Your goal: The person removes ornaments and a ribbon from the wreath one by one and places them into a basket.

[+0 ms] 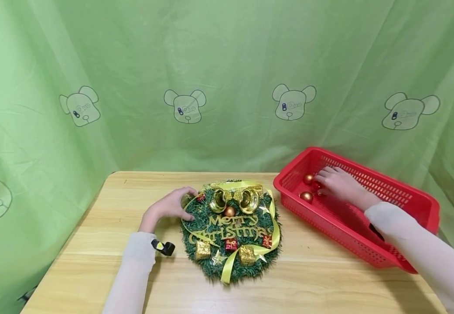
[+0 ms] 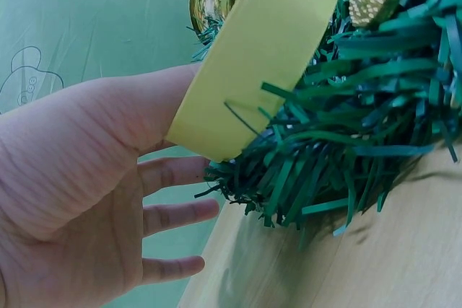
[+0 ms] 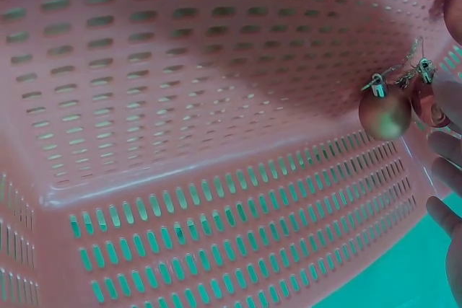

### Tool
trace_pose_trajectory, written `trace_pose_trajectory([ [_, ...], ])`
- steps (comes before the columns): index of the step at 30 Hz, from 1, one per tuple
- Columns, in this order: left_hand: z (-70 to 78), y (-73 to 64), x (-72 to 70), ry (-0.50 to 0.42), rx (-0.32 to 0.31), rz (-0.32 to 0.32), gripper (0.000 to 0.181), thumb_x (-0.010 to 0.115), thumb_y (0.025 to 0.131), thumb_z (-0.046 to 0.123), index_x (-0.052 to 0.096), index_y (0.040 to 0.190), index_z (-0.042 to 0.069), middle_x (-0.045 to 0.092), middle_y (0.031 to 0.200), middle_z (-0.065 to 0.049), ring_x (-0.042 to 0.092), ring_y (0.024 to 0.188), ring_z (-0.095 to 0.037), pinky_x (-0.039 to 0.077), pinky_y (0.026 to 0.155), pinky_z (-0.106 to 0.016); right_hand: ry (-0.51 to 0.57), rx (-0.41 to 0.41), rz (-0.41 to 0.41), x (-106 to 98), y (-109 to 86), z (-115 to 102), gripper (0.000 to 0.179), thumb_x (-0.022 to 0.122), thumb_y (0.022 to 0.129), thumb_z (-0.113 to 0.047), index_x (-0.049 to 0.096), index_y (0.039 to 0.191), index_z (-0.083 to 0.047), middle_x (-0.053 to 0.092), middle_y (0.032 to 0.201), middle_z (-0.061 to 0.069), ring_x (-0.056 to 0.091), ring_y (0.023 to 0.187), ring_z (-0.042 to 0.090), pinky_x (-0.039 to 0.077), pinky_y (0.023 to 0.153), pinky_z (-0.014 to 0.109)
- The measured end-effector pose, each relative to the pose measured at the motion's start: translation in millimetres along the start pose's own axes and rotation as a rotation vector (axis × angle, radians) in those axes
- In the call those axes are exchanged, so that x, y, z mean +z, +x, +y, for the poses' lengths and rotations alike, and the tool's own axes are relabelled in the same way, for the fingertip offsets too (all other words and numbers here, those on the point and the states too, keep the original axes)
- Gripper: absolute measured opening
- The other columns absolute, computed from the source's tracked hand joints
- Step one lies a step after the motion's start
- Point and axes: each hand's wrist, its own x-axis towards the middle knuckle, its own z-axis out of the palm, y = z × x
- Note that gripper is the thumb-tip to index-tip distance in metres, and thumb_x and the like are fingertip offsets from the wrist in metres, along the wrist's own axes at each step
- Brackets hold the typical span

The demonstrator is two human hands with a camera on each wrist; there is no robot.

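A green tinsel Christmas wreath [image 1: 234,266] lies on the table, with gold bells, small gift boxes, stars, a bauble and gold "Merry Christmas" lettering. My left hand [image 1: 169,204] curves about its left edge, thumb over the greenery. In the left wrist view, that hand's thumb passes behind a loose yellow ribbon [image 2: 253,63], and the other fingers extend loosely beside the tinsel. Inside the red basket [image 1: 352,213], my right hand [image 1: 338,183] reaches down among the baubles. Its fingertips are right at a shiny red bauble [image 3: 431,102]; I cannot tell whether they pinch it. A gold bauble [image 3: 385,115] hangs close by.
The long basket sits angled at the table's right side, its perforated walls rising around my right hand. Another gold bauble [image 1: 308,179] lies near its far left corner. Behind the wooden table [image 1: 93,226] hangs a green curtain [image 1: 234,144] with bear-head drawings.
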Motion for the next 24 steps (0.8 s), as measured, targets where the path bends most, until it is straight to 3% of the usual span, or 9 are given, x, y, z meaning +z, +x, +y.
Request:
trace_pose_trajectory([
  [9,1.0,-0.3,-0.6,0.001,-0.005,-0.004,0.082,0.089,0.072,0.015,0.05,0.144,0.011,0.048,0.155,-0.012,0.038,0.148,-0.038,0.028,0.124,-0.061,-0.008,0.013,-0.055,3.8,-1.9,-4.0,0.043,0.088,0.074,-0.014,0.072,0.112,0.0,0.072,0.106,0.019,0.064,0.105,0.041,0.055,0.09,0.061],
  [24,0.0,0.7,-0.7,0.009,-0.002,-0.006,0.082,0.09,0.072,0.016,0.05,0.143,0.011,0.048,0.155,-0.011,0.039,0.147,-0.037,0.029,0.124,-0.059,-0.029,0.023,-0.132,6.9,0.7,-8.2,0.042,0.086,0.078,-0.014,0.072,0.115,-0.001,0.073,0.108,0.019,0.065,0.104,0.04,0.056,0.089,0.059],
])
